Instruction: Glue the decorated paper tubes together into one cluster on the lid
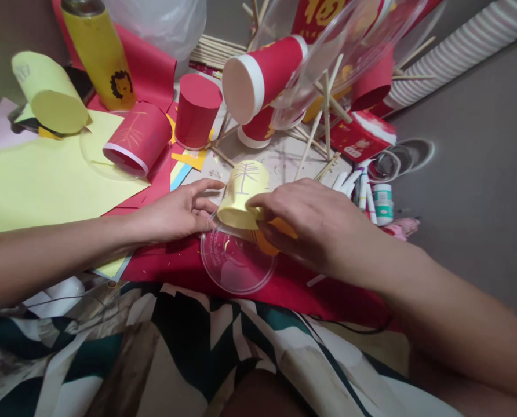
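A small pale yellow paper cylinder point(243, 200) with a tree-like line drawing stands tilted in front of me, its open end toward me. My right hand point(308, 223) pinches the right side of its lower rim between thumb and fingers. On the other side my left hand point(189, 209) is open, fingers curved and apart beside the cylinder; whether a fingertip touches it I cannot tell. Under both hands lies a round clear plastic lid point(241, 281). A piece of orange paper point(268, 242) shows below my right fingers, partly hidden.
Red paper cylinders point(198, 111), a red-and-white paper cup point(262, 78) and a yellow bottle point(99, 58) stand behind. Yellow sheets point(45, 179) lie left. Joined wooden sticks point(327, 121), clear plastic covers and markers point(365, 188) crowd the right, beside a ribbed white hose point(454, 58).
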Demonstrator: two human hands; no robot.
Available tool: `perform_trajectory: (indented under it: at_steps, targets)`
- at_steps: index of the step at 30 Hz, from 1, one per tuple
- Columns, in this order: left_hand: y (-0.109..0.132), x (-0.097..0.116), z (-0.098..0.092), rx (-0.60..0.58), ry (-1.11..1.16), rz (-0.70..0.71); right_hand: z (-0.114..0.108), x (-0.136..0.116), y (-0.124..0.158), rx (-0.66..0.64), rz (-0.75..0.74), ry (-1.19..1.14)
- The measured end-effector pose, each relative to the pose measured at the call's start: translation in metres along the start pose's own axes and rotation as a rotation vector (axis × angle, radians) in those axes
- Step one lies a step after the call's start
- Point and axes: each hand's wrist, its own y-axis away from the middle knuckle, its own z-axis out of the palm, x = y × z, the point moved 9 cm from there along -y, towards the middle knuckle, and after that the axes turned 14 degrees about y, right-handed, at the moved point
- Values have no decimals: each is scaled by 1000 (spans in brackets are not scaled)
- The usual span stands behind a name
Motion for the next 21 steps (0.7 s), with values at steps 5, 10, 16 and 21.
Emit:
perform_trajectory:
  at_steps: [5,10,16,21]
  targets:
    - [0,-1,-4,15,-28,23,5,-2,-5,-92,-52,-114]
    - [-2,-6,-5,-5,-62,16,15,-5,-1,-119,-44,-112]
    - [0,-2,-3,18,5,8,11,2,1,-82,12,25]
    - [2,7,-7,38,7,64,-9,6,2,2,62,33]
